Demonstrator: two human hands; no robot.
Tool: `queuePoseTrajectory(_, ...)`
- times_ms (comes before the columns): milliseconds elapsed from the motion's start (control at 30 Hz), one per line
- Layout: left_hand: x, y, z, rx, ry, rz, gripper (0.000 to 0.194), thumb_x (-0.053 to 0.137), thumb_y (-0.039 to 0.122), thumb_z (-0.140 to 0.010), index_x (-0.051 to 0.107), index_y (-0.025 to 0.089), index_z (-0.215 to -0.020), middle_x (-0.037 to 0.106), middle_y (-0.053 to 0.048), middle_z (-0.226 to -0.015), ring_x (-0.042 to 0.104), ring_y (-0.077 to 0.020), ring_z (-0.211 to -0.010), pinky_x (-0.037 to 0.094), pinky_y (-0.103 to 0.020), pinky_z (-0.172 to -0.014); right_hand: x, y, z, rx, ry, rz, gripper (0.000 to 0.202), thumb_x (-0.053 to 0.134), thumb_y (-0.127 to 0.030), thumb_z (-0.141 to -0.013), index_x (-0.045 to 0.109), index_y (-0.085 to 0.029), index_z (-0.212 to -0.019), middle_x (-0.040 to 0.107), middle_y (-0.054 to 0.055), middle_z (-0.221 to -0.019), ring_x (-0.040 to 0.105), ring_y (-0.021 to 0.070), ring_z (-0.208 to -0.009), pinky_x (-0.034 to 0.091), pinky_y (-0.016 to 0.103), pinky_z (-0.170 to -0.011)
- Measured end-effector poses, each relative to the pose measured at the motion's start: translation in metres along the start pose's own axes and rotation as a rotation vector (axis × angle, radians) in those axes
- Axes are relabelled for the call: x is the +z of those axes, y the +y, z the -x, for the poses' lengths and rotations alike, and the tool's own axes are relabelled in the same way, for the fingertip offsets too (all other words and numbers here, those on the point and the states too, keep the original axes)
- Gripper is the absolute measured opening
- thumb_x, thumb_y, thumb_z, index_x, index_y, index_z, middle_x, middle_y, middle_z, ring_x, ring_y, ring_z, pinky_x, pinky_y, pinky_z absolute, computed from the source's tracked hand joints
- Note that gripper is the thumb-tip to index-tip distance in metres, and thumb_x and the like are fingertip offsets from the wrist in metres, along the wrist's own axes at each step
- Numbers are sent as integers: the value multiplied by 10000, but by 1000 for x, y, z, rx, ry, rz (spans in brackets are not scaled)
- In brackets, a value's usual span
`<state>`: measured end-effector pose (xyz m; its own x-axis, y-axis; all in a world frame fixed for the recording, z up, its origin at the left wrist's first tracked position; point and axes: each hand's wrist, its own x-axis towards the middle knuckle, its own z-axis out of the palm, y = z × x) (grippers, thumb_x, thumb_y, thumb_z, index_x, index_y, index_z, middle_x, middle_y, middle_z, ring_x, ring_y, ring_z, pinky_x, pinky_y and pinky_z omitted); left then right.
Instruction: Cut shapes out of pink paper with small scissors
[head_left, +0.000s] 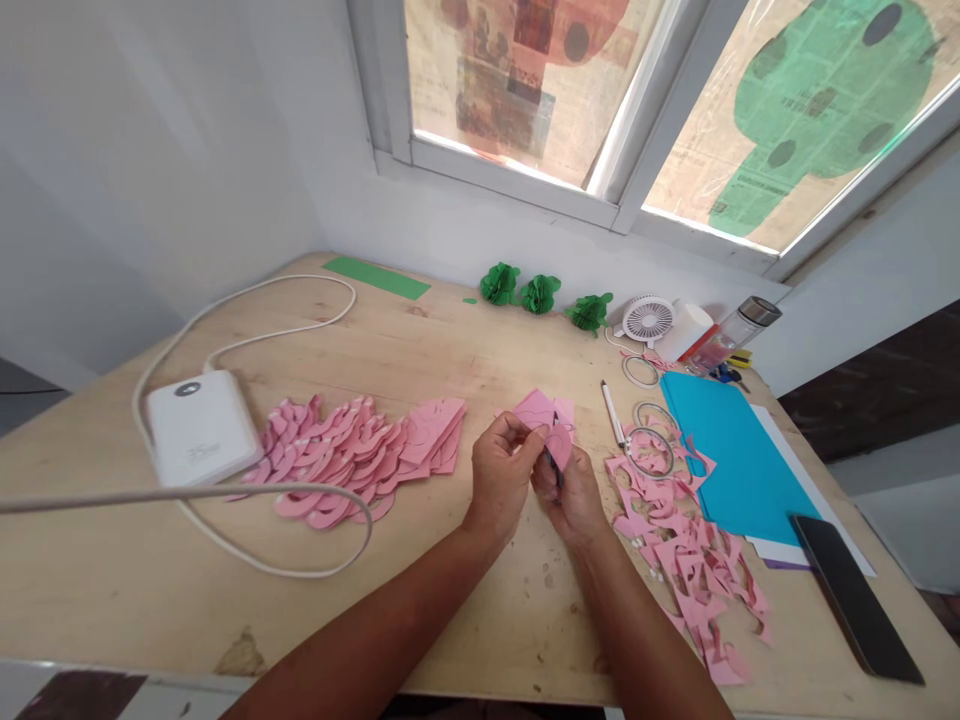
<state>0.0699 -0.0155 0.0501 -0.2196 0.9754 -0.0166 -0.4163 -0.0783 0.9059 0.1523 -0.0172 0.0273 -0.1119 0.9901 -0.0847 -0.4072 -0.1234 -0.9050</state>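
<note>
Forearms (375,630) lead to pink paper (561,441) pinched between left fingers (508,425).

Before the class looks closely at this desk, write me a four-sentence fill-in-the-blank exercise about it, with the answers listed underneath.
1. The left hand is holding ____-coloured paper.
2. Near the wall stand ____ ruffled green ornaments.
3. From the person's view, the white power bank lies to the ____ of the left hand.
4. The ____ sheet partly covers a white sheet.

Missing words: pink; three; left; blue.
</note>
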Motion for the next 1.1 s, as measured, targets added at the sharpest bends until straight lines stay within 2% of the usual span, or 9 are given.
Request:
queuePoseTrajectory(167,0,0,0,-15,1,9,175,660,262,-651,517,167,-615,544,19,-596,519,-111,-599,443,-245,-625,0,2,-1,-2,31,17,521,558,-578,-715,346,-191,-438,280,-73,-379,199,58,-366,135,234,-383)
queuePoseTrajectory(467,1,3,-1,-37,11,18,198,661,253,-643,492,166,-590,523,28,-568,497,-100,-570,429,-231,-588,-1,4,-2,5,16,-42,503,577,-529,-732,368,-184,-432,297,-71,-375,204,55,-357,131,233,-379)
queuePoseTrajectory(667,1,3,-2,-37,7,34,196,668,253,-625,496,166,-591,524,27,-567,505,-105,-576,432,-237,-595,0,3,-2,17,42,-4,505,576,-560,-709,370,-186,-439,294,-75,-374,207,52,-350,131,232,-372)
queuePoseTrajectory(833,0,3,-2,-45,-15,56,186,670,250,-621,506,165,-604,518,28,-576,512,-108,-596,434,-239,-614,1,1,-1,20,50,-7,468,584,-493,-729,388,-179,-442,301,-73,-376,223,51,-350,130,229,-377)
queuePoseTrajectory(1100,1,5,-3,-58,-7,42,190,662,281,-633,518,161,-601,529,18,-586,510,-109,-590,435,-241,-602,1,1,-1,21,66,10,459,576,-482,-738,394,-178,-447,307,-73,-378,226,52,-353,144,221,-375)
